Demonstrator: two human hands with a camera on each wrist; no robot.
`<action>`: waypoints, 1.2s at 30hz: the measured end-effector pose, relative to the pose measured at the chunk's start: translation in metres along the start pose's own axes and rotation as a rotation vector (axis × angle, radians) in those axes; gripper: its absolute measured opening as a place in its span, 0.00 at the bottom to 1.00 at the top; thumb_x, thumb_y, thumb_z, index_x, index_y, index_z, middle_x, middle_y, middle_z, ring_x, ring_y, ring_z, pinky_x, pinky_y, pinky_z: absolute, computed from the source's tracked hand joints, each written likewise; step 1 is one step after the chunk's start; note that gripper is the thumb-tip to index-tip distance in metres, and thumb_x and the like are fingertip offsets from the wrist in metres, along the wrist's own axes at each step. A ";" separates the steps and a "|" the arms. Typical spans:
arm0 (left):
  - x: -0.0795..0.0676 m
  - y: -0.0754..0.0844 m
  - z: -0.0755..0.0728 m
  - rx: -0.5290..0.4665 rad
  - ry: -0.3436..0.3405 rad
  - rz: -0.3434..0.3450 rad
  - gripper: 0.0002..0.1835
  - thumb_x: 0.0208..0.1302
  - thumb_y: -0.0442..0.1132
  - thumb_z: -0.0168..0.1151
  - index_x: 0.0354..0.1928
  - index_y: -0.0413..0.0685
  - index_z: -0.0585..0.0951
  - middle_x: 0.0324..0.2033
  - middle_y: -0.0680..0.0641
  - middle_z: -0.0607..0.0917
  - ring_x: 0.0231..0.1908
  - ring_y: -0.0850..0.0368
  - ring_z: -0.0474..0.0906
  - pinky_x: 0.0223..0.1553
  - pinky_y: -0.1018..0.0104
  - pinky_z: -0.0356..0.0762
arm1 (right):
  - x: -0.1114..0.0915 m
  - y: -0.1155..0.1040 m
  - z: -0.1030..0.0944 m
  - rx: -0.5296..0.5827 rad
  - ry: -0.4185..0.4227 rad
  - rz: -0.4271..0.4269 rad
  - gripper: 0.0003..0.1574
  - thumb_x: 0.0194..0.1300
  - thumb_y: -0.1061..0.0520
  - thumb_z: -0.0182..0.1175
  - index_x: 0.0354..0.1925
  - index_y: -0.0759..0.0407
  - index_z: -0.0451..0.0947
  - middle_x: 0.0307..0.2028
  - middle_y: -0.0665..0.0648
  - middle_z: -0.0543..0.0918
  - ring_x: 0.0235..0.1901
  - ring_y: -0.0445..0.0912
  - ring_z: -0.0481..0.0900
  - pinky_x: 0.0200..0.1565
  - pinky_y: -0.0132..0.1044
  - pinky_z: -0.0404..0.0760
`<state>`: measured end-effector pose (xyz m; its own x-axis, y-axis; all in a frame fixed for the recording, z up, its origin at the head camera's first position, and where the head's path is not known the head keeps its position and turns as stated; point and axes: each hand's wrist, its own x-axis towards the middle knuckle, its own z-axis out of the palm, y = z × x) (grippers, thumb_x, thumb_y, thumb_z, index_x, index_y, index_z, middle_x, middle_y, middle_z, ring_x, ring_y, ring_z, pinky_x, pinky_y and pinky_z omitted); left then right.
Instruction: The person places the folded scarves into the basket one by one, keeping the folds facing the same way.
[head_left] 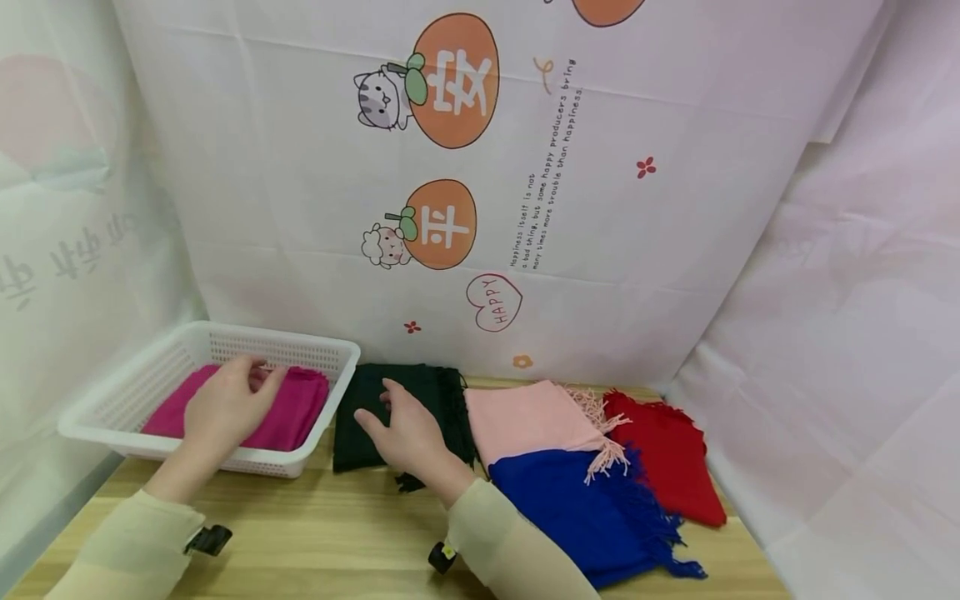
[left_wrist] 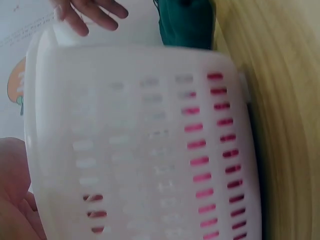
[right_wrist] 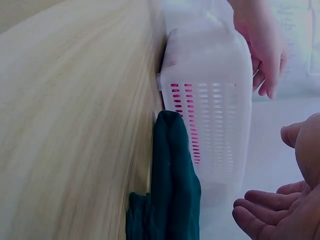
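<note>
My left hand (head_left: 228,402) hovers over a white plastic basket (head_left: 82,427), its fingers loosely bent and holding nothing. Inside the basket lies a folded magenta scarf (head_left: 303,404), partly covered by that hand in the head view; its colour shows through the basket's slots in both wrist views. Just right of the basket is a folded dark green fringed scarf (head_left: 360,437) on the table. Above it hangs my right hand (head_left: 405,432), thumb apart from the fingers and nothing in its grasp. The right wrist view has this right hand (right_wrist: 280,210) raised beside the green scarf (right_wrist: 175,175).
Folded fringed scarves in pink (head_left: 525,421), blue (head_left: 570,508) and red (head_left: 667,458) lie to the right on the wooden table (head_left: 322,533). The blue one overlaps the pink. A printed white cloth (head_left: 600,292) hangs behind, with white cloth at both sides.
</note>
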<state>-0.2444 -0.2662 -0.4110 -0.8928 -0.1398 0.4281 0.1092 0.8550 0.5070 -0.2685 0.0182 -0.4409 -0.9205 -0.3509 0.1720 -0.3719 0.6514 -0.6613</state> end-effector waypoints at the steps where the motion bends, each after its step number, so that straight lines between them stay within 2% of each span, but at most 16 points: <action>1: -0.002 0.004 0.001 -0.007 0.001 0.007 0.33 0.83 0.59 0.61 0.66 0.34 0.82 0.48 0.35 0.90 0.45 0.38 0.88 0.34 0.46 0.83 | -0.002 0.000 -0.002 0.001 0.002 -0.001 0.49 0.84 0.29 0.57 0.87 0.50 0.60 0.73 0.49 0.80 0.68 0.46 0.81 0.66 0.50 0.82; 8: -0.012 0.020 0.010 -0.047 -0.013 0.045 0.30 0.83 0.59 0.61 0.64 0.36 0.82 0.50 0.36 0.89 0.47 0.38 0.87 0.43 0.38 0.86 | -0.013 0.003 -0.013 0.013 0.026 -0.024 0.49 0.84 0.29 0.57 0.87 0.52 0.61 0.74 0.51 0.80 0.70 0.48 0.80 0.68 0.53 0.81; 14: -0.018 0.033 0.015 -0.072 -0.031 0.067 0.28 0.83 0.55 0.61 0.64 0.36 0.82 0.51 0.38 0.89 0.49 0.40 0.87 0.46 0.39 0.86 | -0.026 0.009 -0.024 0.007 0.050 -0.038 0.49 0.84 0.29 0.57 0.86 0.54 0.62 0.74 0.53 0.80 0.71 0.50 0.80 0.69 0.55 0.80; 19: -0.024 0.043 0.021 -0.078 -0.030 0.090 0.24 0.82 0.52 0.63 0.62 0.37 0.83 0.50 0.41 0.90 0.47 0.43 0.88 0.45 0.40 0.87 | -0.033 0.015 -0.029 0.005 0.059 -0.020 0.49 0.84 0.29 0.57 0.86 0.53 0.62 0.75 0.54 0.79 0.72 0.51 0.78 0.71 0.57 0.78; 27: -0.033 0.050 0.030 -0.100 -0.015 0.141 0.20 0.81 0.51 0.65 0.60 0.41 0.84 0.46 0.46 0.90 0.43 0.47 0.88 0.41 0.46 0.87 | -0.038 0.027 -0.033 -0.011 0.079 0.002 0.48 0.84 0.29 0.58 0.86 0.53 0.63 0.75 0.54 0.79 0.73 0.52 0.78 0.71 0.58 0.78; 36: -0.039 0.058 0.038 -0.088 -0.003 0.190 0.20 0.79 0.47 0.69 0.59 0.37 0.84 0.45 0.43 0.89 0.39 0.49 0.84 0.38 0.47 0.87 | -0.044 0.033 -0.041 -0.029 0.077 -0.022 0.47 0.84 0.33 0.59 0.85 0.57 0.63 0.75 0.57 0.79 0.73 0.55 0.78 0.71 0.60 0.77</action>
<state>-0.2194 -0.1923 -0.4270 -0.8540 0.0213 0.5199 0.3132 0.8189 0.4809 -0.2448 0.0825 -0.4405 -0.9181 -0.3133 0.2427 -0.3944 0.6638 -0.6355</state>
